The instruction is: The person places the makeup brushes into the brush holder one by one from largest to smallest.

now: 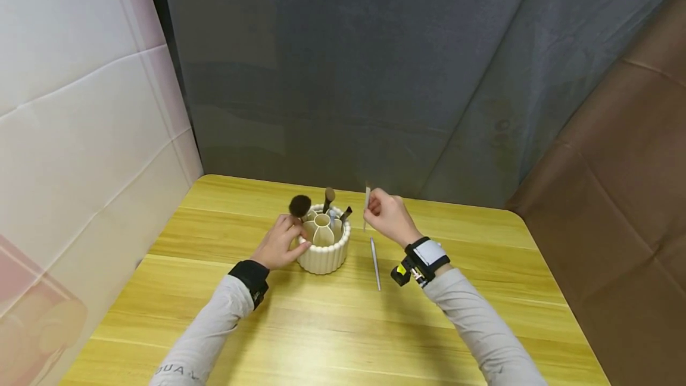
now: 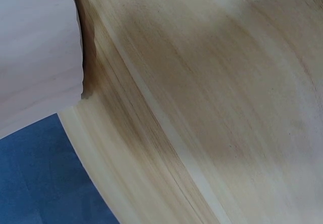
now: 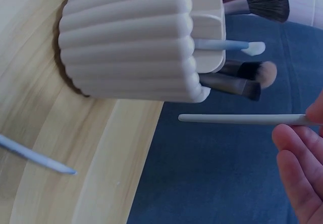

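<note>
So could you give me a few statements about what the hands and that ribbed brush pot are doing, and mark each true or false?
1. The left hand grips the side of the cream ribbed holder. True.
2. The right hand holds nothing. False: it pinches a thin pale brush handle beside the holder.
3. A slim light-blue brush lies flat on the wooden table, right of the holder. True.
4. The holder has no brushes in it. False: several brushes stand in it, including a big dark fluffy brush.
5. The holder lies tipped on its side. False: it stands upright.
</note>
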